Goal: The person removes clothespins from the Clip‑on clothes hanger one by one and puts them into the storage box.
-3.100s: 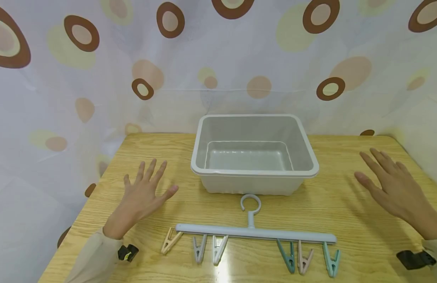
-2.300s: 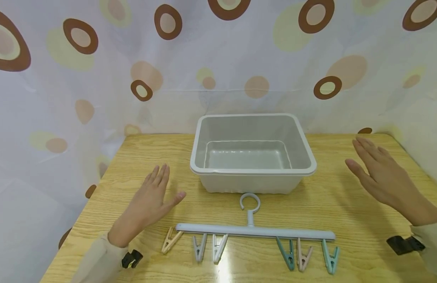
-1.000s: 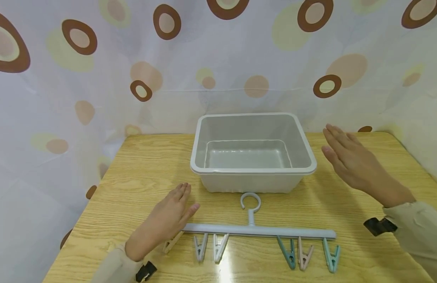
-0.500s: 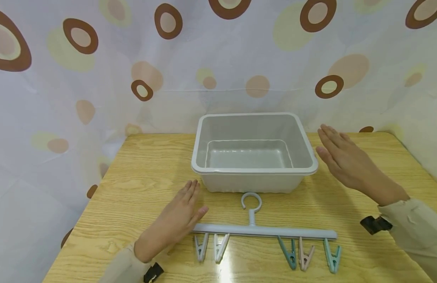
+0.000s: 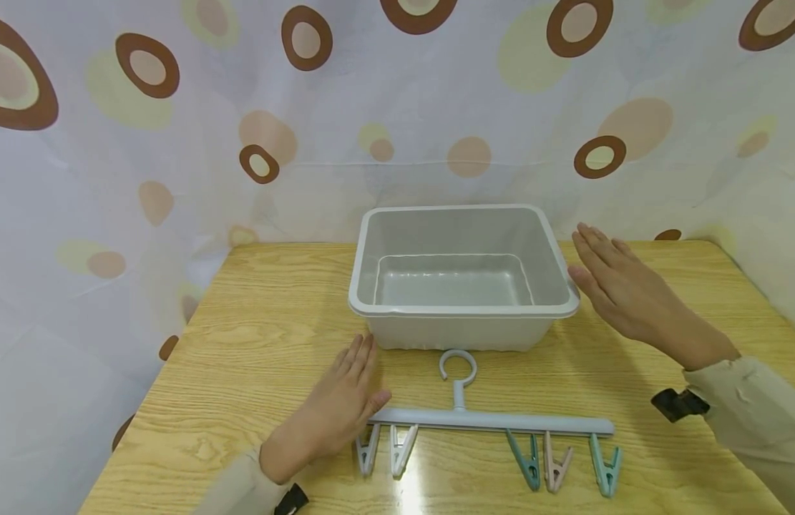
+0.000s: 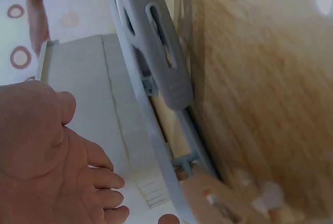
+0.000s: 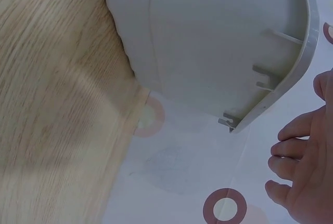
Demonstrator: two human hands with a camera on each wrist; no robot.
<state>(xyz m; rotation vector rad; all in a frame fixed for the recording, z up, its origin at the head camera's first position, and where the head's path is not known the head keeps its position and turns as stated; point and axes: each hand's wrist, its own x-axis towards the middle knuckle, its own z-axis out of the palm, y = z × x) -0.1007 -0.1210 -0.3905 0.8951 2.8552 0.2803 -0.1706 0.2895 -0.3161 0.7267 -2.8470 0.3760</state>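
The pale, oak-grained wooden table (image 5: pixel 242 315) spreads out in front of you, backed on all sides by a white curtain printed with brown, tan and yellow ovals (image 5: pixel 178 129). On the table, toward its far edge, stands the rectangular grey plastic tub (image 5: pixel 463 312), upright, its inside bare down to the floor. Your right hand (image 5: pixel 622 290) is held flat with straight fingers just beside the tub's right rim; from the head view the thumb looks very near the rim or touching it, and I cannot tell which, but it grips nothing. The right wrist view shows the tub's outer wall and ribbed rim from below, with your curled-looking fingertips (image 7: pixel 291 156) apart from it. In front of the tub lies the light blue plastic hanger bar with a round hook (image 5: pixel 500 421), flat on the wood, the hook pointing at the tub's front wall and stopping just short of it. Your left hand (image 5: pixel 339 411) lies flat and relaxed, fingers straight and together, over the bar's left end, the thumb resting at the bar; it holds nothing. Under the bar hang the small plastic clothes pegs: two pale grey-white ones (image 5: pixel 384 449) just right of your left hand, then a teal, a pink and a mint one (image 5: pixel 558 465) near the right end.
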